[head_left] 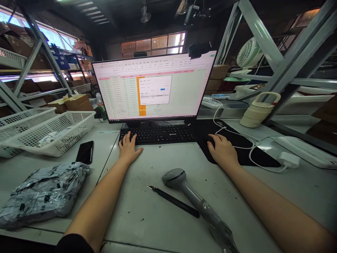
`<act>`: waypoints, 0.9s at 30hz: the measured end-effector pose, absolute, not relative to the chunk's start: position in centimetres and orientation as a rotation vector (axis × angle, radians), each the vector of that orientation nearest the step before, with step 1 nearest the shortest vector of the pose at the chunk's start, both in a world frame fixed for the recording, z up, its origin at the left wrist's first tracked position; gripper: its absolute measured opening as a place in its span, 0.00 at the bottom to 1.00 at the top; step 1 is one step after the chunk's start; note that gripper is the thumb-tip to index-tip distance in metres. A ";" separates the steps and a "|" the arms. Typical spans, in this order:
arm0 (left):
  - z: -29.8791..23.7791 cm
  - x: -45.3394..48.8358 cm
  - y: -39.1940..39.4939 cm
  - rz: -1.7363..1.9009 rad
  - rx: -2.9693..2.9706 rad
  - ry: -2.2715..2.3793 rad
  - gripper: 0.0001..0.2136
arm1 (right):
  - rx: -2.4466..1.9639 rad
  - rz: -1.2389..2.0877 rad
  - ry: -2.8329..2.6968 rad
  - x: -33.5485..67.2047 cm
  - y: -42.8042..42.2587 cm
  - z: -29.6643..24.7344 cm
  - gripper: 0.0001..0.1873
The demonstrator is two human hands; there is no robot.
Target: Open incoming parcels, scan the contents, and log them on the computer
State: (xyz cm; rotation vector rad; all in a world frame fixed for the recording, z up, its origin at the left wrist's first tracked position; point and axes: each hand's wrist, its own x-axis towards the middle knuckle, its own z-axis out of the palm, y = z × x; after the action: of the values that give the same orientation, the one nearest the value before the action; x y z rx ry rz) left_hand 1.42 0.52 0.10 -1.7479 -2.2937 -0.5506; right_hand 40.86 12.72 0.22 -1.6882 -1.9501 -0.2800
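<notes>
My left hand (128, 149) rests with spread fingers on the left end of a black keyboard (160, 134), the thumb on the table just below it. My right hand (223, 149) is curled over a dark computer mouse (210, 139), mostly hidden under the palm, on a black mouse pad (237, 135). Behind the keyboard stands a monitor (123, 95) showing a spreadsheet with a small dialog window. Between my forearms lie a grey handheld barcode scanner (193, 195) and a black pen (175, 202), its tip pointing up and left.
To the left are a wrapped grey parcel (47, 193), a black phone (85, 152) and white perforated baskets (60, 135). On the right, a white cable (251, 154) crosses the mouse pad near a power strip (308, 151) and a cream cup (258, 114). Metal shelf frames rise on both sides.
</notes>
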 end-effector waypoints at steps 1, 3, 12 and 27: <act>0.1 1.4 0.5 -0.552 -1.749 -2.288 0.36 | -1.700 -0.281 -1.947 40.8 12.6 0.3 0.26; 0.1 1.4 0.5 -0.558 -1.751 -2.280 0.36 | -1.736 -0.273 -1.959 40.7 12.5 0.4 0.27; 0.6 1.6 0.3 -0.558 -1.766 -2.299 0.36 | -1.787 -0.226 -2.017 40.5 12.5 0.7 0.24; 10.4 7.3 -3.9 -1.432 -2.249 -2.147 0.14 | -1.827 -0.249 -2.008 39.7 11.6 1.5 0.27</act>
State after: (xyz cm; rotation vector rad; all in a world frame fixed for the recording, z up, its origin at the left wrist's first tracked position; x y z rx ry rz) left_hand 7.28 -3.86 10.43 -2.2487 -2.1474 -1.4323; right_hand 39.74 11.63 1.55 -1.8271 -2.0082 -0.2488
